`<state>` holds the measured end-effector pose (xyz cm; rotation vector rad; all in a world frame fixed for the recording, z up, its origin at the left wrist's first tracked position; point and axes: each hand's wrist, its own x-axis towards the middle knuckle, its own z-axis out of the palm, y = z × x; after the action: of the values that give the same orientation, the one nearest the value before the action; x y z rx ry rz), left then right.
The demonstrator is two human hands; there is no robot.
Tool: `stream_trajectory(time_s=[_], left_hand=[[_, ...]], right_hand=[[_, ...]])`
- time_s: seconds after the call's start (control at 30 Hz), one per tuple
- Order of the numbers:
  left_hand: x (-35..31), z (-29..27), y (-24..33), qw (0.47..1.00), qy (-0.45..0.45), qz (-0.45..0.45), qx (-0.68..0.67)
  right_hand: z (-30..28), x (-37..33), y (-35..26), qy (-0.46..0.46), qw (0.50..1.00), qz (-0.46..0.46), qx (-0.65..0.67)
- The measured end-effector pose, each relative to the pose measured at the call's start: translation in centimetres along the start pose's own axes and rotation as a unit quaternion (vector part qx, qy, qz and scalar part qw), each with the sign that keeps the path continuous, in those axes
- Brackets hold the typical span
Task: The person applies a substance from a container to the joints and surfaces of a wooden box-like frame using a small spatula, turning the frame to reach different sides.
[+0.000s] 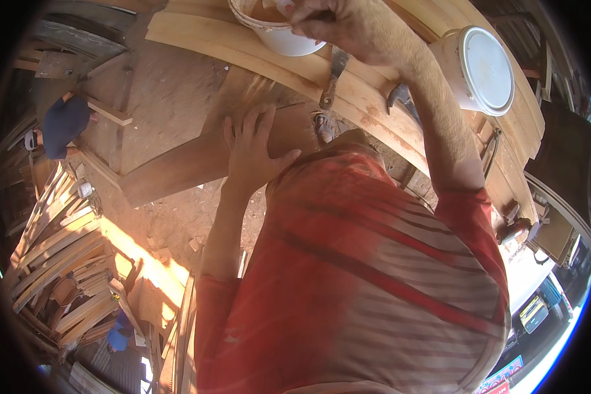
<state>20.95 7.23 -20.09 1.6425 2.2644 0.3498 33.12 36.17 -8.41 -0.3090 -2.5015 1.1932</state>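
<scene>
My left hand (253, 150) is open, fingers spread, over a long brown wooden board (177, 167); whether it presses on the board I cannot tell. At the top, my right hand (331, 21) is closed at the rim of an open white bucket (285, 41) with brownish stuff inside. Something pale shows by its fingertips, too little to name. Below that hand, a scraper-like tool with a wooden handle (329, 93) lies on the planks (368, 111). A dark hammer head (398, 97) shows beside my right forearm, which partly hides it.
A white lidded bucket (486, 71) stands on the planks to the right. At the left, a person in dark clothes (65, 125) bends near some lumber. Piled wooden strips (65, 262) fill the lower left, with another person's blue garment (117, 338) beyond them. My foot (324, 128) is on the dirt floor.
</scene>
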Motion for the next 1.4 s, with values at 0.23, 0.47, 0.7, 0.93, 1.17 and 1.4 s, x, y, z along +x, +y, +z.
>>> stream_trajectory(time_s=[0.23,0.47,0.7,0.93,1.17,1.4], left_hand=[[2.8,0.0,2.6,0.987,-0.048,0.145,-0.051],[2.7,2.5,1.3,0.982,-0.006,0.188,-0.011],[2.6,2.4,0.8,0.979,0.004,0.198,-0.046],[2.3,2.9,0.3,0.973,0.033,0.223,-0.050],[2.2,3.3,-0.1,0.969,0.039,0.234,-0.066],[2.2,3.3,-0.1,0.969,0.036,0.234,-0.065]], right_hand=[[10.6,-12.2,3.2,-0.030,0.937,0.331,0.105],[14.3,-13.3,1.7,0.003,0.923,0.372,0.098],[15.8,-12.4,1.2,0.027,0.936,0.350,0.021],[15.8,-12.8,0.2,0.018,0.940,0.341,-0.015],[16.0,-12.7,-0.6,0.033,0.930,0.367,-0.009],[16.8,-13.3,-0.9,0.068,0.931,0.358,-0.027]])
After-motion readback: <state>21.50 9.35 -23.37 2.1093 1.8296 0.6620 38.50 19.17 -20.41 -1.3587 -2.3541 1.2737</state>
